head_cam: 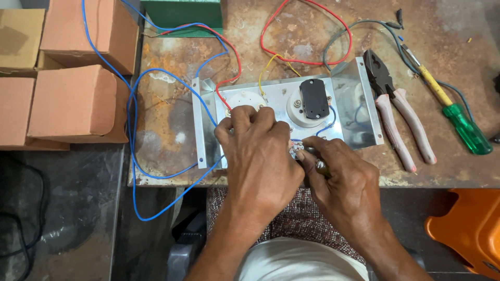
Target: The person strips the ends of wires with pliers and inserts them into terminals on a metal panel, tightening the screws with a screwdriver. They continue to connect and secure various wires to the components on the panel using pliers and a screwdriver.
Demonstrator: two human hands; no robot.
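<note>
Left hand (259,151) presses on metal panel (359,109), fingers curled, grip contents hidden. Right hand (341,177) pinches small tool (321,166) at panel's lower edge. Pliers (396,106) lie nearby on bench (448,171).

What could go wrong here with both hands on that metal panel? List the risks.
1. The left hand hides the small part at the panel's near edge, so the thin tool in the right hand may slip onto fingers.
2. The blue wire loops off the table edge toward the lap; a snag could tug the metal panel.
3. The pliers and green-handled screwdriver lie close by the right forearm and could get knocked.
</note>
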